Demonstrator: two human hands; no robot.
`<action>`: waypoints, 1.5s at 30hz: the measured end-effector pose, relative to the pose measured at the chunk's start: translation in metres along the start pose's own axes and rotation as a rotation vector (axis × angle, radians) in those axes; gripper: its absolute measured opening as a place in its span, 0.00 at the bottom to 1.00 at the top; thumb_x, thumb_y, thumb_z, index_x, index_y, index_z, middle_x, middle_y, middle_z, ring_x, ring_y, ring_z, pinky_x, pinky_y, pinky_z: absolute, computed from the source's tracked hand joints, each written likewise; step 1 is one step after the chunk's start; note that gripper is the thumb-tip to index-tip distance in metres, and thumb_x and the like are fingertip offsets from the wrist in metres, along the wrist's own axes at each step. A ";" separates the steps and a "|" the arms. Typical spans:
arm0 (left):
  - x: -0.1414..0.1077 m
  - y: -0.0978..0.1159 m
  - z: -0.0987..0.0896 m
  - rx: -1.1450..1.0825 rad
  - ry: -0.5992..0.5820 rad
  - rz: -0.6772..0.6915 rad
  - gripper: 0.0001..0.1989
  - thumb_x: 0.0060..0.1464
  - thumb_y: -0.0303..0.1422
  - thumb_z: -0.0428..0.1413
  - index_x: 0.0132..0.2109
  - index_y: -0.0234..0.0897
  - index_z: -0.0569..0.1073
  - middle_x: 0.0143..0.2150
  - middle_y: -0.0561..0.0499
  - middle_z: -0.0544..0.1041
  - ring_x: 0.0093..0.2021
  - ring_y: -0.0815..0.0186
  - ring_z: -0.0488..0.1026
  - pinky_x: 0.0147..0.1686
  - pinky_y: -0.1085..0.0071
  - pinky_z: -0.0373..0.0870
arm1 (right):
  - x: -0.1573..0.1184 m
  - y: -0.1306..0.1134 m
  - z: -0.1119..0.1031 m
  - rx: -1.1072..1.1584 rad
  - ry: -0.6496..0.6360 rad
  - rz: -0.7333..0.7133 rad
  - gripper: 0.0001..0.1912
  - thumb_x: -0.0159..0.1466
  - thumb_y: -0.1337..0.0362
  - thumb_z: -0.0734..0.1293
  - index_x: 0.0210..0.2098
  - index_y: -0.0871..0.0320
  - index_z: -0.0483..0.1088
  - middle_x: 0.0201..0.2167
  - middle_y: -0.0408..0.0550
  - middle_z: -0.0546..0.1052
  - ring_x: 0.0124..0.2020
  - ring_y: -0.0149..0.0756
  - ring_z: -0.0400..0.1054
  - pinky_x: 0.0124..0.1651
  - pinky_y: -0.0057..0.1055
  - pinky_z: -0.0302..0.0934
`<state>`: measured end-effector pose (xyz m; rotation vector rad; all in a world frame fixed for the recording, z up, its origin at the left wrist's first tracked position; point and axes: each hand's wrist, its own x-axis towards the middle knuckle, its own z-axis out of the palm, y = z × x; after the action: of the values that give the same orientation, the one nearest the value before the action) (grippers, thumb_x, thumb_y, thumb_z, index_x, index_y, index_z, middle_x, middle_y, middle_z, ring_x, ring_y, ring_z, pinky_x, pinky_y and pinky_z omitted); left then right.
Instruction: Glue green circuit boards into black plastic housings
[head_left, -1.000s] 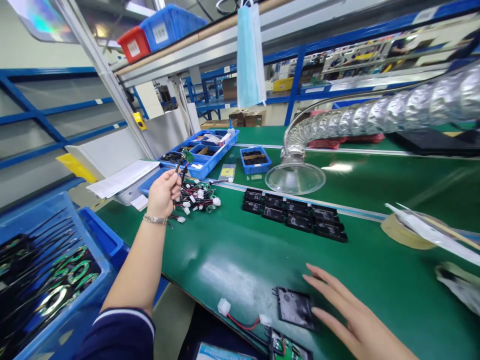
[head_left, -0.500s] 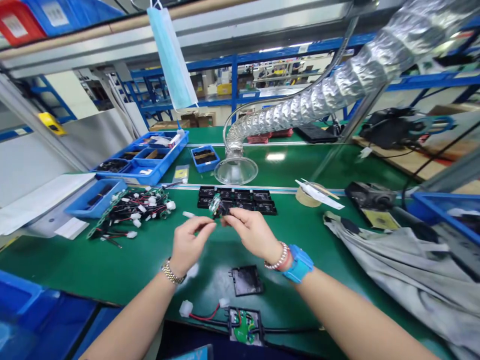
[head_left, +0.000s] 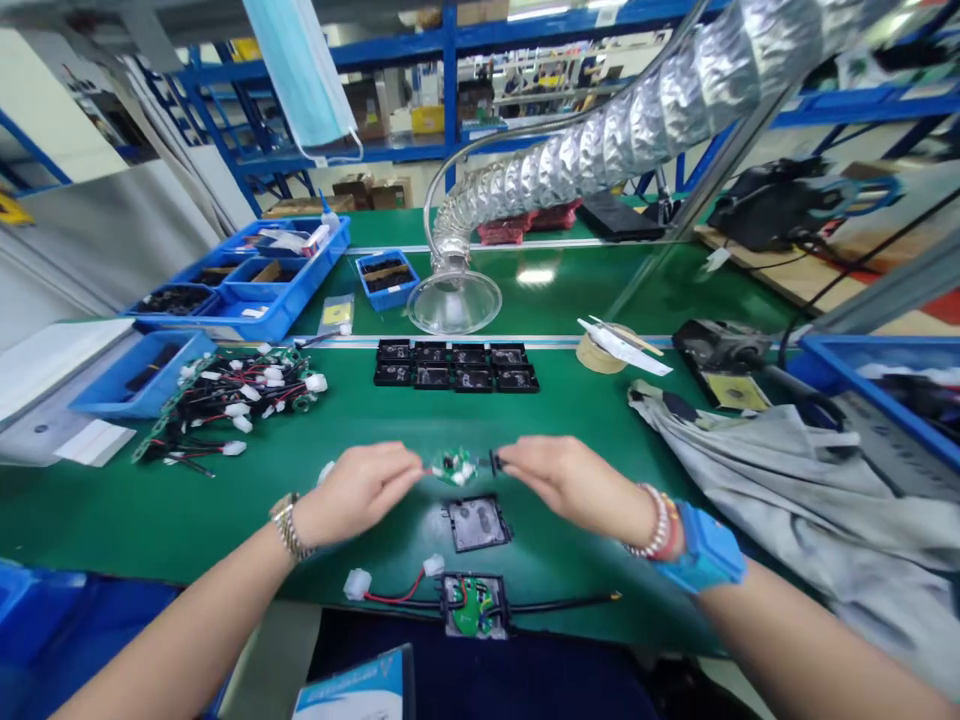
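Between my two hands hangs a small green circuit board [head_left: 454, 467] with white connectors, somewhat blurred. My left hand [head_left: 364, 488] pinches at its left end, seemingly on thin leads that the fingers mostly cover. To the right, my right hand [head_left: 570, 482] has its fingers closed on a small black part [head_left: 495, 462]; whether this joins the board I cannot tell. Just below the board lies an open black plastic case half [head_left: 480, 522]. Nearer the table edge sits another black case [head_left: 475, 606] with a green board inside, a white connector [head_left: 357, 584] on its left and a black cable [head_left: 562, 604] on its right.
Several black case pieces [head_left: 456, 366] stand in rows ahead. A pile of wired boards [head_left: 244, 390] is at left, near blue bins [head_left: 277, 300]. A fume extraction hood [head_left: 454, 300] hangs over the back. Right are a tape roll [head_left: 600, 352] and grey cloth [head_left: 742, 480].
My hands have moved apart and lower in view, and the board now shows between them. The head view has tilted downward, so the bench appears higher.
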<state>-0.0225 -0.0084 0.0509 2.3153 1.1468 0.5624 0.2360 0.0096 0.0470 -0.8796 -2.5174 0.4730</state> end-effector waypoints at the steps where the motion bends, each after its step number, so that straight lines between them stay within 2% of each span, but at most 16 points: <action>1: -0.005 -0.001 0.007 0.089 -0.082 0.050 0.14 0.60 0.36 0.42 0.33 0.35 0.70 0.26 0.52 0.68 0.26 0.71 0.65 0.27 0.76 0.59 | -0.012 0.001 0.006 -0.041 -0.066 -0.001 0.13 0.65 0.66 0.54 0.36 0.61 0.69 0.29 0.49 0.74 0.29 0.33 0.68 0.32 0.28 0.60; 4: -0.016 -0.005 0.034 0.208 -0.198 0.106 0.14 0.60 0.35 0.40 0.35 0.37 0.69 0.27 0.53 0.69 0.26 0.71 0.65 0.25 0.76 0.57 | -0.038 -0.002 0.023 -0.085 -0.188 0.079 0.13 0.65 0.68 0.53 0.39 0.61 0.68 0.28 0.49 0.73 0.27 0.34 0.68 0.29 0.29 0.61; 6: -0.019 -0.008 0.050 0.212 -0.216 0.099 0.14 0.60 0.35 0.40 0.34 0.37 0.69 0.27 0.52 0.69 0.26 0.70 0.66 0.24 0.76 0.56 | -0.047 -0.005 0.029 -0.061 -0.194 0.135 0.13 0.63 0.68 0.56 0.45 0.61 0.65 0.35 0.51 0.73 0.31 0.34 0.69 0.31 0.30 0.63; 8: -0.020 -0.011 0.060 0.196 -0.234 0.075 0.15 0.60 0.35 0.41 0.33 0.36 0.68 0.26 0.52 0.69 0.25 0.70 0.65 0.25 0.75 0.56 | -0.049 -0.006 0.032 -0.037 -0.213 0.134 0.20 0.60 0.66 0.61 0.52 0.59 0.59 0.45 0.54 0.69 0.38 0.37 0.68 0.34 0.31 0.64; 10: -0.018 -0.012 0.062 0.170 -0.259 0.043 0.15 0.60 0.34 0.41 0.31 0.35 0.68 0.26 0.52 0.68 0.25 0.70 0.65 0.25 0.75 0.56 | -0.048 -0.004 0.035 -0.046 -0.243 0.109 0.26 0.57 0.63 0.65 0.54 0.57 0.57 0.52 0.54 0.64 0.42 0.39 0.67 0.36 0.33 0.65; 13: -0.013 -0.011 0.059 0.105 -0.272 0.005 0.15 0.60 0.34 0.41 0.30 0.35 0.67 0.25 0.53 0.68 0.25 0.70 0.64 0.26 0.75 0.57 | -0.043 0.001 0.043 -0.075 -0.224 0.109 0.24 0.58 0.61 0.65 0.53 0.56 0.58 0.52 0.52 0.64 0.43 0.39 0.67 0.38 0.34 0.65; 16: -0.008 -0.008 0.055 0.014 -0.219 -0.032 0.14 0.59 0.33 0.42 0.28 0.35 0.67 0.24 0.54 0.67 0.24 0.71 0.63 0.26 0.76 0.57 | -0.039 0.005 0.052 -0.094 -0.161 0.141 0.21 0.59 0.60 0.63 0.52 0.56 0.59 0.50 0.52 0.66 0.42 0.39 0.68 0.38 0.34 0.65; 20: -0.004 -0.006 0.055 -0.060 -0.127 -0.065 0.14 0.58 0.33 0.45 0.26 0.34 0.66 0.22 0.55 0.66 0.23 0.72 0.62 0.26 0.77 0.57 | -0.039 0.005 0.053 -0.080 -0.109 0.205 0.25 0.57 0.57 0.64 0.53 0.56 0.58 0.53 0.55 0.62 0.41 0.40 0.68 0.36 0.36 0.66; 23: -0.001 -0.006 0.057 -0.095 -0.091 -0.060 0.15 0.57 0.33 0.46 0.24 0.34 0.65 0.20 0.56 0.64 0.22 0.73 0.61 0.25 0.78 0.57 | -0.039 0.005 0.046 -0.008 -0.044 0.224 0.27 0.57 0.56 0.64 0.53 0.57 0.57 0.54 0.57 0.59 0.45 0.43 0.65 0.42 0.40 0.65; 28: 0.002 -0.003 0.060 -0.137 -0.040 -0.050 0.13 0.56 0.31 0.47 0.24 0.34 0.67 0.20 0.55 0.66 0.22 0.73 0.61 0.25 0.78 0.57 | -0.036 0.006 0.040 0.064 0.015 0.173 0.21 0.60 0.59 0.61 0.51 0.58 0.59 0.51 0.56 0.63 0.50 0.42 0.61 0.50 0.41 0.61; 34: 0.002 -0.004 0.063 -0.134 -0.026 -0.040 0.13 0.56 0.31 0.46 0.26 0.34 0.68 0.21 0.55 0.67 0.22 0.74 0.62 0.24 0.78 0.57 | -0.031 -0.003 0.038 0.006 0.128 0.096 0.12 0.63 0.64 0.58 0.45 0.60 0.63 0.43 0.54 0.67 0.45 0.39 0.62 0.45 0.39 0.61; 36: 0.002 -0.005 0.064 -0.128 -0.027 -0.039 0.13 0.56 0.31 0.46 0.26 0.34 0.68 0.21 0.55 0.67 0.22 0.73 0.62 0.24 0.78 0.56 | -0.027 -0.007 0.037 -0.027 0.110 0.049 0.09 0.63 0.66 0.58 0.42 0.60 0.65 0.39 0.53 0.68 0.39 0.37 0.62 0.41 0.36 0.61; 40: 0.003 -0.005 0.065 -0.124 -0.026 -0.041 0.13 0.56 0.31 0.46 0.26 0.34 0.69 0.21 0.54 0.66 0.22 0.73 0.62 0.24 0.78 0.57 | -0.016 -0.011 0.039 -0.125 -0.006 -0.008 0.06 0.62 0.66 0.59 0.35 0.60 0.66 0.31 0.49 0.67 0.32 0.34 0.60 0.34 0.32 0.58; 45: 0.005 -0.005 0.063 -0.210 -0.086 -0.058 0.15 0.56 0.32 0.45 0.23 0.33 0.67 0.19 0.55 0.63 0.21 0.73 0.59 0.23 0.77 0.56 | -0.005 -0.011 0.043 -0.136 -0.088 -0.038 0.07 0.63 0.68 0.58 0.29 0.60 0.64 0.28 0.47 0.65 0.30 0.33 0.57 0.33 0.29 0.56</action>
<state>0.0125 -0.0177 -0.0014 2.1004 1.0583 0.5295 0.2132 -0.0093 0.0139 -0.8754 -2.6674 0.3384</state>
